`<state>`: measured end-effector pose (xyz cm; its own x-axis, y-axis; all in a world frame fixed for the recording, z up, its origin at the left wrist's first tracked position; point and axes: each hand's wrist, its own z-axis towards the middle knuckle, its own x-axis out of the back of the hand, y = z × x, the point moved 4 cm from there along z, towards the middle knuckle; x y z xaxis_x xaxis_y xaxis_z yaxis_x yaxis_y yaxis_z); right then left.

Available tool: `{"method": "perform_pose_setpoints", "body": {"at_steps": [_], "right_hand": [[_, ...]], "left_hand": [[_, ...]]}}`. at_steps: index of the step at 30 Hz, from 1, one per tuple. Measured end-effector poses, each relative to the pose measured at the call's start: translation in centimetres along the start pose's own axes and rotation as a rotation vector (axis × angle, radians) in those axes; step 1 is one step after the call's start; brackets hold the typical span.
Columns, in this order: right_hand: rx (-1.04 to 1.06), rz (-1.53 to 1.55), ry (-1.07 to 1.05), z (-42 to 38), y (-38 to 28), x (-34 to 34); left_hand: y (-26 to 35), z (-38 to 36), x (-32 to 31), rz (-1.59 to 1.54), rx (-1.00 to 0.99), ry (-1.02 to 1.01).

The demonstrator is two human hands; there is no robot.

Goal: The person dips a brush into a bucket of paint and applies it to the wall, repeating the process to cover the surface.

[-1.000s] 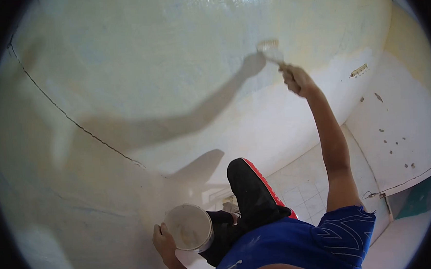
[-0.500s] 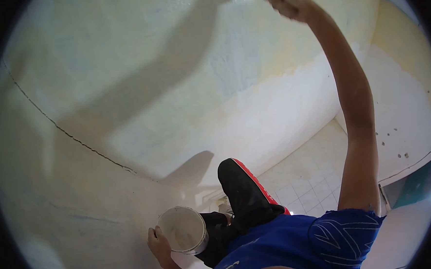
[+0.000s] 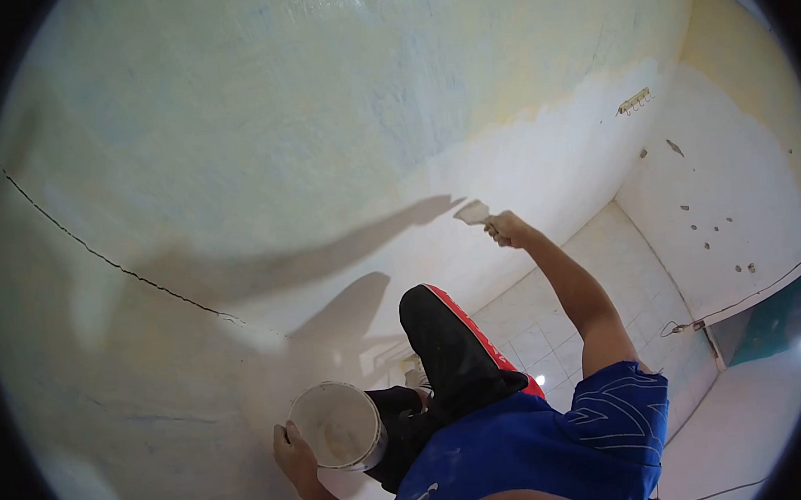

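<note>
Pale, patchy paintwork covers the wall (image 3: 230, 105), greenish-yellow toward 12 o'clock and whiter toward 2 and 3 o'clock. At 3 o'clock a side wall (image 3: 718, 165), yellow at its top, carries a scatter of small dark pits. Light floor tiles (image 3: 591, 258) lie between 3 and 4 o'clock. A blue shirt (image 3: 511, 452) with white line patterns fills 5 o'clock, and just above it bends a black trouser leg (image 3: 456, 351) with a red stripe. An arm's shadow (image 3: 310, 259) stretches across the wall from 9 o'clock to the middle. On the left, a jagged crack (image 3: 102, 257) runs from between 9 and 10 o'clock down toward 8.

A whitish bucket (image 3: 337, 425) sits at 7 o'clock, its mouth showing pale residue inside. The left hand (image 3: 295, 453) grips it at the rim's 9 o'clock edge, fingers bent against the side. At 3 o'clock the right hand (image 3: 508, 230) is closed around the handle of a broad-headed tool (image 3: 473, 213); its pale head points toward 10 o'clock, close to the wall, though whether they touch I cannot tell. Smallest, a hook rack (image 3: 635, 102) hangs at 2 o'clock.
</note>
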<state>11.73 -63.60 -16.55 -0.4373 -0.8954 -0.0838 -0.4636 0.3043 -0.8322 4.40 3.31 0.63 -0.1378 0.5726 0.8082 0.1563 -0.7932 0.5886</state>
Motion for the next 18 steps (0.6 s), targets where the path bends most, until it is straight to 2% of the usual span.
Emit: {"method": "perform_pose_setpoints", "body": {"at_steps": [1, 3, 4, 5, 6, 7, 8, 9, 10, 11, 12, 13, 15, 18], "right_hand": [[0.005, 0.003, -0.005, 0.5, -0.2, 0.0], [0.159, 0.067, -0.083, 1.7, -1.7, 0.0], [0.273, -0.059, -0.069, 2.2, -4.7, 0.4], [0.749, -0.652, -0.019, 0.3, -9.3, 0.2], [0.757, -0.683, -0.089, -0.5, -13.1, 0.7], [0.647, -0.449, -0.098, -3.3, -16.7, 0.6], [0.708, -0.513, -0.089, -6.6, -20.5, 0.5], [0.575, -0.237, -0.111, -8.7, -23.6, 1.2], [0.573, -0.396, 0.127, -14.8, -27.5, -1.2], [0.820, -0.611, 0.237, -16.7, -30.0, -1.7], [0.721, -0.219, 0.096, -19.4, -32.4, -2.5], [0.758, -0.110, -0.040, -21.4, -34.7, -3.3], [0.938, -0.232, -0.009, -26.1, -37.9, -5.7], [0.995, -0.211, -0.117, -24.8, -38.6, -6.5]], "left_hand": [[-0.1, 0.1, 0.0, 0.001, -0.002, 0.007], [-0.7, -0.1, 0.0, 0.018, -0.047, 0.041], [-0.7, -0.4, 0.2, 0.029, -0.041, 0.047], [-0.7, -0.7, 0.3, 0.004, -0.010, 0.035], [-0.7, -0.7, 0.3, -0.024, 0.017, 0.024], [-0.8, -0.6, 0.3, -0.016, 0.015, 0.030], [-1.2, -0.7, 0.2, 0.009, 0.008, 0.053], [-1.4, -0.8, 0.2, 0.032, 0.000, 0.072], [-1.2, -0.7, 0.2, 0.038, 0.000, 0.063], [-0.8, -0.5, 0.1, 0.019, 0.003, 0.053], [-0.4, -0.4, 0.0, 0.000, 0.005, 0.042], [-0.1, -0.3, -0.1, 0.005, 0.004, 0.032], [0.3, 0.0, -0.2, -0.005, -0.006, -0.003], [0.2, -0.3, -0.1, -0.011, -0.007, 0.022]]}}
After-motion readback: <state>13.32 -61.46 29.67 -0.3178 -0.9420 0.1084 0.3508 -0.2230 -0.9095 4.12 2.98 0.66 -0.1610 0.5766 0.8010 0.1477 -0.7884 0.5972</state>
